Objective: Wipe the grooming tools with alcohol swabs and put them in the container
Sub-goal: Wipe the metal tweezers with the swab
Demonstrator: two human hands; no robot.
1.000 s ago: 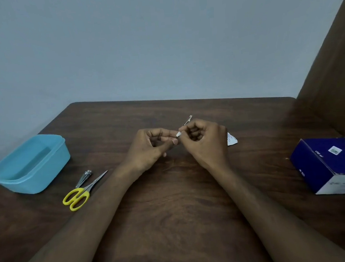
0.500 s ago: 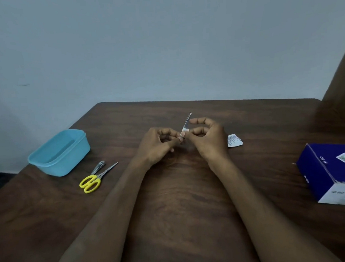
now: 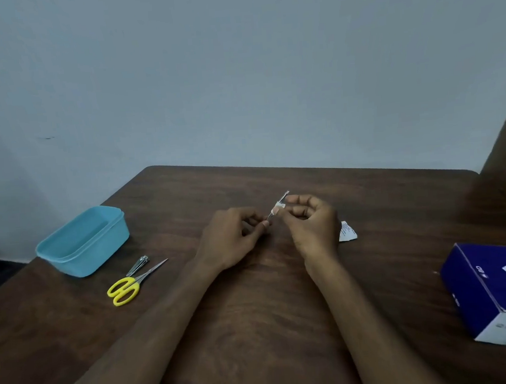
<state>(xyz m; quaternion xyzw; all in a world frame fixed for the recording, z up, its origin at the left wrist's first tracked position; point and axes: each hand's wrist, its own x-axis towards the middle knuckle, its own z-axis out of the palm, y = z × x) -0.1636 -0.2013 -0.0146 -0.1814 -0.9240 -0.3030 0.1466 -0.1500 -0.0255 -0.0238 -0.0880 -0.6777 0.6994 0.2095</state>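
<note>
My left hand [image 3: 234, 238] pinches the near end of a thin metal grooming tool [image 3: 284, 196] that points up and to the right over the table's middle. My right hand [image 3: 315, 226] pinches a small white alcohol swab [image 3: 278, 207] around the tool's shaft. Yellow-handled scissors [image 3: 129, 285] and a metal nail clipper [image 3: 138, 265] lie side by side at the left. Behind them stands the light blue container [image 3: 69, 260], with nothing visible inside.
A torn white swab wrapper [image 3: 347, 232] lies just right of my right hand. A dark blue swab box [image 3: 495, 291] sits at the right edge of the brown wooden table [image 3: 256, 328]. A wall runs behind, and a brown panel [image 3: 504, 172] closes the right side.
The view has shifted left, so the container and scissors sit further into the picture. My right hand has slid the swab further up the tool, away from my left fingers.
</note>
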